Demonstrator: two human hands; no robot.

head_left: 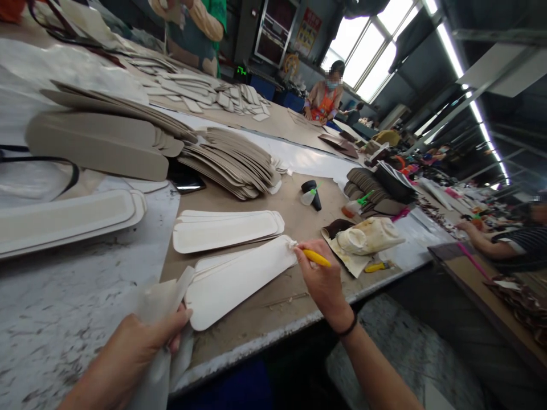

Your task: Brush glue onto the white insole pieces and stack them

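Note:
My right hand (322, 279) is closed around a yellow-handled brush (316, 257). The brush's whitish tip touches the far right end of a long white rounded panel (239, 285), the top one of a small fanned stack. At the panel's near left end, my left hand (151, 336) pinches a limp, translucent whitish sheet (156, 302) that hangs down past the table edge. Its thumb tip lies right at the panel's corner. Just behind is a second fanned stack of white panels (226, 230).
Grey-brown panel stacks (231, 162) stand at the back left. To the right are a glue-crusted white container (370, 234), another yellow-handled tool (378, 266) and small bottles with green nozzles (352, 206). More white panels (68, 219) lie left. A co-worker in an orange apron (325, 102) works farther back.

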